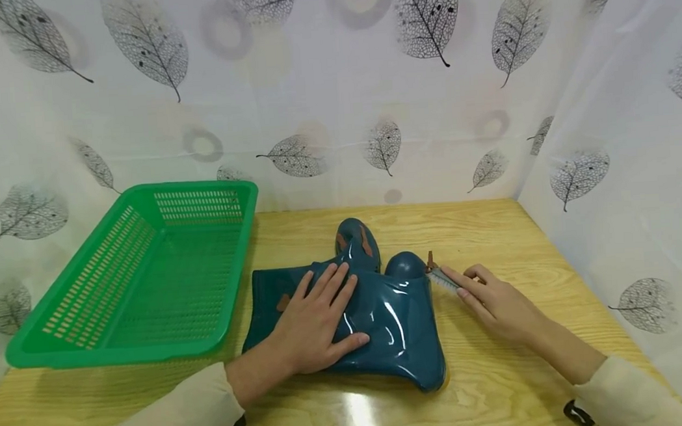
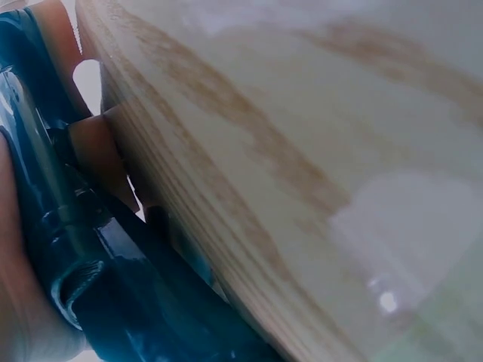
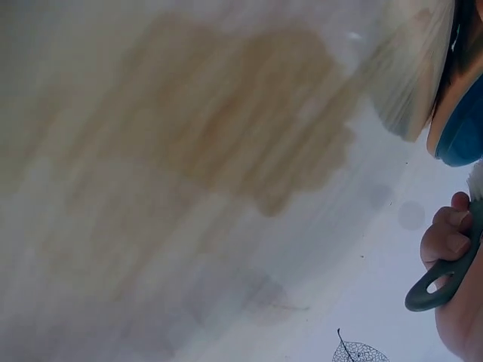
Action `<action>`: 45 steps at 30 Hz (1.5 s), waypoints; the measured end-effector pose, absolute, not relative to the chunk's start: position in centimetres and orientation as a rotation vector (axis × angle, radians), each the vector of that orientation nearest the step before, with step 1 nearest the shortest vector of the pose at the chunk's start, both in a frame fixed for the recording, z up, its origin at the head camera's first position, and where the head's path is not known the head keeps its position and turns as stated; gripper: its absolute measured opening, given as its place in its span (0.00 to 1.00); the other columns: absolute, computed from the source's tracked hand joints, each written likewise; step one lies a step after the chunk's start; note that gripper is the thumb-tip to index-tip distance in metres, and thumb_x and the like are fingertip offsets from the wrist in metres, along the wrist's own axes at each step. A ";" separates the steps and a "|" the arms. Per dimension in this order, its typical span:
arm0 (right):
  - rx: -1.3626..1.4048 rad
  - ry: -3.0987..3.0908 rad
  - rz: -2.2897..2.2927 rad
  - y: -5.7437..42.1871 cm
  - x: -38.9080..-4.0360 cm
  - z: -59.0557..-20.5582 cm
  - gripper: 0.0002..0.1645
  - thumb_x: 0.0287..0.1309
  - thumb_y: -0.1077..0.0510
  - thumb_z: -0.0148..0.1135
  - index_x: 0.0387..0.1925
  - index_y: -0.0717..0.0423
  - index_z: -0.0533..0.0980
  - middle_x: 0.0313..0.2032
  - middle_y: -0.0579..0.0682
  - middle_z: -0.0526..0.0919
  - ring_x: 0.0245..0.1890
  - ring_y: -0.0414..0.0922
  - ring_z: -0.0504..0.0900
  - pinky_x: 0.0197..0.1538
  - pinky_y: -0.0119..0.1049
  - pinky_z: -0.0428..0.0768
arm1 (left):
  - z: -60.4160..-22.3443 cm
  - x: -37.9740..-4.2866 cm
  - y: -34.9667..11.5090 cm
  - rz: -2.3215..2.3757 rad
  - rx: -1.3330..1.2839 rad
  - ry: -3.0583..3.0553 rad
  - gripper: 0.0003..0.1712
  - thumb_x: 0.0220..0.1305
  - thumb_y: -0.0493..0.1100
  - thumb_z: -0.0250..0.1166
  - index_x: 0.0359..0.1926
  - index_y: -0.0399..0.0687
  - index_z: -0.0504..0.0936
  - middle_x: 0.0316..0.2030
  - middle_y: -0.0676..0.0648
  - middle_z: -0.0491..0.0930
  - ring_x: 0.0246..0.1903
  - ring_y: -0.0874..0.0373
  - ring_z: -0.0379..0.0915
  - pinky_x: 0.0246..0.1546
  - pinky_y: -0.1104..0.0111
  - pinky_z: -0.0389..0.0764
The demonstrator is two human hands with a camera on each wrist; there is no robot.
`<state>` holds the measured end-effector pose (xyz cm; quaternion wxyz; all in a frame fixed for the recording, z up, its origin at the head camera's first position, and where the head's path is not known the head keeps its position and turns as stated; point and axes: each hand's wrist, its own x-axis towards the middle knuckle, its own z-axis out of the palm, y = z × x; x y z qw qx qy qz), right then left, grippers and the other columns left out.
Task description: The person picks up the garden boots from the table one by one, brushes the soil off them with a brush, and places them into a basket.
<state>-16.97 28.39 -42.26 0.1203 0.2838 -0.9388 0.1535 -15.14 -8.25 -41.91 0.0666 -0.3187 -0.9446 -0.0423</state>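
Note:
A pair of glossy dark-blue rain boots lies on its side on the table, one overlapping the other. My left hand (image 1: 307, 326) rests flat on the shaft of the upper boot (image 1: 377, 321), fingers spread. The lower boot (image 1: 351, 235) shows its toe and brown patches at the back; much of it is hidden. At the upper boot's toe, my right hand (image 1: 505, 304) holds a small scrub brush (image 1: 443, 278) with its white bristles close to the sole edge. The brush's grey-green looped handle (image 3: 434, 294) shows beneath the fingers in the right wrist view.
A large green plastic basket (image 1: 225, 337) with slotted sides stands on the left of the wood-grain table (image 1: 480, 387). A white curtain (image 1: 334, 96) printed with leaves hangs behind and along both sides.

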 end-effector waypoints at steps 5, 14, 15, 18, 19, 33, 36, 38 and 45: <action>0.869 -2.729 0.416 28.8 -17.1 -42.2 0.30 0.71 0.59 0.56 0.71 0.41 0.68 0.44 0.45 0.73 0.28 0.32 0.67 0.29 0.29 0.69 | -41.9 -15.2 -8.3 -0.127 -0.960 -2.848 0.55 0.65 0.81 0.33 0.79 0.51 0.51 0.79 0.44 0.46 0.79 0.47 0.39 0.73 0.42 0.49; 0.911 -2.665 0.367 29.2 -17.1 -42.2 0.29 0.68 0.60 0.59 0.69 0.43 0.71 0.43 0.45 0.74 0.26 0.30 0.66 0.27 0.27 0.67 | -42.1 -15.3 -8.2 -0.122 -0.964 -2.852 0.55 0.64 0.82 0.33 0.79 0.52 0.50 0.79 0.45 0.46 0.79 0.48 0.40 0.73 0.42 0.49; 0.912 -2.664 0.362 29.3 -17.1 -42.2 0.29 0.68 0.60 0.60 0.69 0.43 0.72 0.43 0.45 0.73 0.26 0.30 0.66 0.27 0.27 0.67 | -42.1 -15.3 -8.2 -0.120 -0.964 -2.852 0.55 0.64 0.82 0.33 0.79 0.52 0.50 0.79 0.45 0.46 0.79 0.48 0.40 0.73 0.42 0.49; 0.924 -2.655 0.356 29.4 -17.0 -42.2 0.29 0.68 0.59 0.59 0.69 0.42 0.72 0.43 0.45 0.74 0.27 0.30 0.65 0.27 0.27 0.67 | -42.1 -15.2 -8.2 -0.114 -0.964 -2.850 0.55 0.64 0.82 0.33 0.79 0.51 0.51 0.79 0.45 0.46 0.79 0.48 0.40 0.73 0.42 0.50; 0.931 -2.648 0.355 29.4 -17.0 -42.2 0.29 0.68 0.59 0.59 0.69 0.43 0.72 0.43 0.45 0.74 0.26 0.30 0.65 0.27 0.27 0.67 | -42.0 -15.2 -8.2 -0.113 -0.964 -2.849 0.55 0.64 0.82 0.33 0.79 0.51 0.51 0.79 0.45 0.46 0.79 0.48 0.40 0.73 0.42 0.50; 0.987 -2.653 0.277 30.0 -16.5 -42.6 0.32 0.64 0.59 0.64 0.68 0.40 0.72 0.41 0.44 0.72 0.24 0.30 0.65 0.28 0.27 0.68 | -41.8 -15.2 -8.3 -0.120 -0.962 -2.854 0.55 0.65 0.81 0.35 0.79 0.51 0.51 0.79 0.44 0.46 0.79 0.48 0.41 0.73 0.42 0.49; 0.992 -2.652 0.283 29.9 -16.4 -42.7 0.32 0.64 0.60 0.63 0.69 0.40 0.71 0.42 0.44 0.72 0.24 0.29 0.64 0.27 0.26 0.68 | -41.8 -15.2 -8.3 -0.116 -0.962 -2.853 0.55 0.65 0.81 0.35 0.79 0.51 0.51 0.79 0.44 0.47 0.79 0.47 0.41 0.73 0.42 0.49; 1.004 -2.655 0.293 29.9 -16.4 -42.8 0.33 0.64 0.60 0.63 0.69 0.40 0.70 0.43 0.44 0.72 0.24 0.29 0.64 0.27 0.26 0.68 | -41.8 -15.1 -8.3 -0.112 -0.963 -2.854 0.55 0.65 0.81 0.34 0.79 0.50 0.51 0.79 0.44 0.46 0.79 0.47 0.41 0.73 0.42 0.49; 1.071 -2.649 0.276 29.7 -16.6 -42.8 0.37 0.64 0.62 0.62 0.72 0.39 0.66 0.44 0.45 0.70 0.22 0.29 0.62 0.25 0.25 0.65 | -41.9 -15.2 -8.3 -0.111 -0.959 -2.848 0.55 0.65 0.81 0.34 0.79 0.51 0.51 0.79 0.44 0.46 0.78 0.47 0.41 0.73 0.42 0.50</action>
